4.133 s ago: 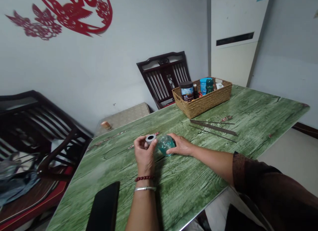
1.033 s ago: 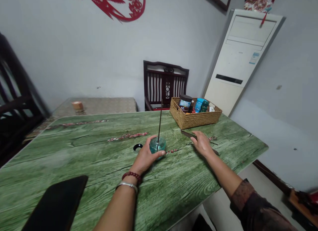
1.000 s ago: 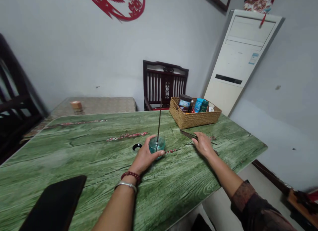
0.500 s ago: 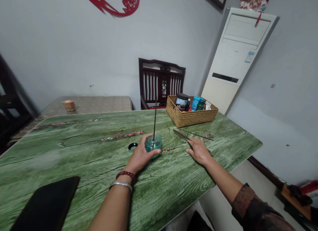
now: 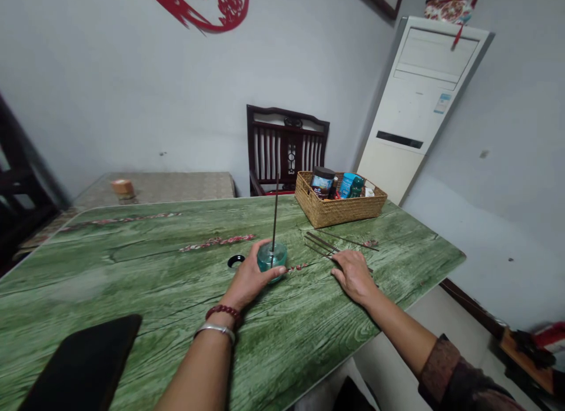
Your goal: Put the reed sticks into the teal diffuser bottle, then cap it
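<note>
A small teal glass bottle (image 5: 265, 259) stands upright on the table, and one thin dark reed stick (image 5: 276, 214) rises from its neck. My left hand (image 5: 251, 274) curves round the bottle, thumb at the near side and fingers behind. A black ring-shaped cap (image 5: 236, 260) lies just left of that hand. Over on the right, several dark sticks (image 5: 318, 241) are fanned out flat on the wood-patterned surface. My right hand (image 5: 354, 274) rests palm down over their near ends, fingers touching them and thumb apart. The fingertips are partly hidden.
A woven basket (image 5: 339, 214) with jars and bottles stands behind the sticks on the green table (image 5: 176, 299). A black flat object (image 5: 83, 364) lies at the front left. Beyond are a dark wooden chair (image 5: 289, 146) and an orange candle-like block (image 5: 122, 189).
Under my right hand the bundled sticks have spread apart, some tips shifting left. That hand has drawn slightly down, its fingers more bent. My left hand and the bottle stay put.
</note>
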Demonstrator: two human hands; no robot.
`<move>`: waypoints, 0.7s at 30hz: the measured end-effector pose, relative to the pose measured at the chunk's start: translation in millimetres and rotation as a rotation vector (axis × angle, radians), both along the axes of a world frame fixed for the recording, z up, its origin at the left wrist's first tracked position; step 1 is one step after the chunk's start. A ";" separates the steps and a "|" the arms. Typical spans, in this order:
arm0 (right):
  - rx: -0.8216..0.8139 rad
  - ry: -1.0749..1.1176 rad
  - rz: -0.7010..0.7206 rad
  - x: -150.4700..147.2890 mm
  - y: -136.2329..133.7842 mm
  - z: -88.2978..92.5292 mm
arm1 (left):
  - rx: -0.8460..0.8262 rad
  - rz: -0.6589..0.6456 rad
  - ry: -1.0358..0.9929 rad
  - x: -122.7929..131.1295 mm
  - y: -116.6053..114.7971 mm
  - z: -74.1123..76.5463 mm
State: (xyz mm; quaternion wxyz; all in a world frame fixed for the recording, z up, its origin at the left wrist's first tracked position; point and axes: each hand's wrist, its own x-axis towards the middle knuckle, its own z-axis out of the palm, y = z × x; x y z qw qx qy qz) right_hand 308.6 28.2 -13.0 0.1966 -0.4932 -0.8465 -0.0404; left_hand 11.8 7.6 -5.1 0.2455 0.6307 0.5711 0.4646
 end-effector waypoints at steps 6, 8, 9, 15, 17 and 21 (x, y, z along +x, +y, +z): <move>-0.011 -0.107 -0.108 -1.2 -0.1 3.6 | -0.003 -0.005 -0.002 -0.7 0.8 -0.8; -0.018 -0.119 -0.153 -1.5 1.8 7.4 | -0.003 -0.006 -0.005 -0.4 0.2 -0.3; -0.031 -0.127 -0.171 -1.5 3.0 9.6 | -0.003 -0.004 -0.006 -0.2 -0.3 0.0; -0.190 -0.174 -0.197 -1.6 8.0 17.1 | -0.012 -0.029 -0.024 -0.3 -0.9 -1.3; -0.204 -0.106 -0.193 -2.1 11.5 21.4 | -0.010 -0.033 -0.024 -0.7 -0.8 -1.9; -0.194 0.373 -0.025 -11.5 24.4 49.6 | -0.015 -0.020 -0.014 -1.0 -1.6 -0.7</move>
